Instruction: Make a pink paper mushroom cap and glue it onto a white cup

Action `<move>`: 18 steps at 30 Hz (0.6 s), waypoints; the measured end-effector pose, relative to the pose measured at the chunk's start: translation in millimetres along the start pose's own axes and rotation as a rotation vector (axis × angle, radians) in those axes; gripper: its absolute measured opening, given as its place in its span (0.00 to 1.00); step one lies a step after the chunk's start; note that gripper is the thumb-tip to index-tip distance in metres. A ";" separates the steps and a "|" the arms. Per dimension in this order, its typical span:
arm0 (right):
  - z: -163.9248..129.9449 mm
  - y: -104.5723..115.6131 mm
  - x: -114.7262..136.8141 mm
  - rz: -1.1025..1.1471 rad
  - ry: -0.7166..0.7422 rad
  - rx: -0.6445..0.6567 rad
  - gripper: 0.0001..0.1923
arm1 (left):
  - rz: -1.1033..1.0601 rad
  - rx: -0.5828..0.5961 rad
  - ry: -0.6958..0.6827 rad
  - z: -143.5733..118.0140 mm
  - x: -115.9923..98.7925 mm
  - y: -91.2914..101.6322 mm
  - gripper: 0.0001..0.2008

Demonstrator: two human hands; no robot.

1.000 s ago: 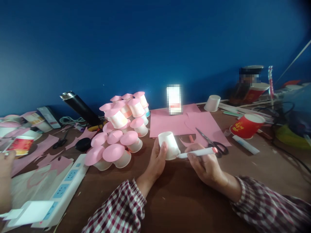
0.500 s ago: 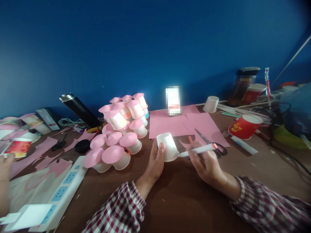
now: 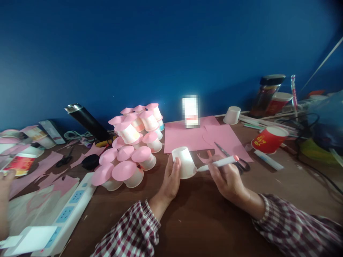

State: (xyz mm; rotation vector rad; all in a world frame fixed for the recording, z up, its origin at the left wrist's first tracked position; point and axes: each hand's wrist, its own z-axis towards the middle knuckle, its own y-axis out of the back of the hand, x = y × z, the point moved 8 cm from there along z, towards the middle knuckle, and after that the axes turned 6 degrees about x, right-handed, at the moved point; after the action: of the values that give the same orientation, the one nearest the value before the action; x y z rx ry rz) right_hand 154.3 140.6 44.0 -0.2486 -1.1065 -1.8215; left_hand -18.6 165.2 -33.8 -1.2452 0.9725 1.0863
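Left hand (image 3: 172, 180) has a white paper cup (image 3: 183, 162) gripped between thumb and fingers, wide end down, tilted, in front of the pink sheets (image 3: 179, 137). Can't tell if it touches the bench (image 3: 182, 228). Right hand (image 3: 227, 180) pinches a white pen-like tool (image 3: 221, 163), tip at or just beside the cup's lower edge; contact unclear, no mark readable.

Progress, my read: the pink-topped cups (image 3: 133, 177) left of centre look done, some stacked. Held cup shows no pink top, so it's unfinished. Second white cup (image 3: 232, 115), inverted near the wall, is bare too. Red cup (image 3: 270, 139) on the right has no pink top either.

Scissors (image 3: 221, 149) lie partly on the pink sheets, handles behind right hand. Far left, another person's hand (image 3: 4, 203) is by a red-and-yellow cup (image 3: 23, 163).
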 end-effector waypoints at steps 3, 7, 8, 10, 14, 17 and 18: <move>0.2 0.1 -0.6 -0.016 -0.004 -0.001 0.07 | 0.017 -0.003 0.000 0.3 1.8 0.7 0.24; 0.3 -0.6 -1.3 -0.008 -0.014 0.007 0.07 | 0.036 0.015 -0.001 0.2 -0.4 -1.4 0.24; 0.0 -0.3 -1.4 0.002 -0.019 -0.001 0.07 | 0.036 0.015 -0.002 -0.1 -2.4 -2.2 0.23; -1.0 -0.5 -3.6 0.058 -0.055 -0.018 0.06 | 0.008 0.013 0.009 -0.9 -6.4 -4.0 0.23; -6.1 -3.2 -23.2 0.432 -0.280 -0.116 0.08 | -0.133 0.044 0.065 -1.7 -10.3 -10.6 0.21; -8.4 -5.3 -31.2 0.613 -0.345 -0.184 0.09 | -0.233 0.050 0.133 -0.9 -5.8 -12.0 0.22; -7.9 -5.5 -31.1 0.614 -0.332 -0.183 0.09 | -0.266 0.040 0.151 -0.5 -3.9 -11.3 0.22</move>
State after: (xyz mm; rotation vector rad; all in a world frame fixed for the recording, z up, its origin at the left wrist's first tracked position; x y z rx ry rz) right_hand 168.4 154.5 18.1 -0.9212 -0.9416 -1.3469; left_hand -8.6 164.2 -27.4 -1.3947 0.9055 0.7713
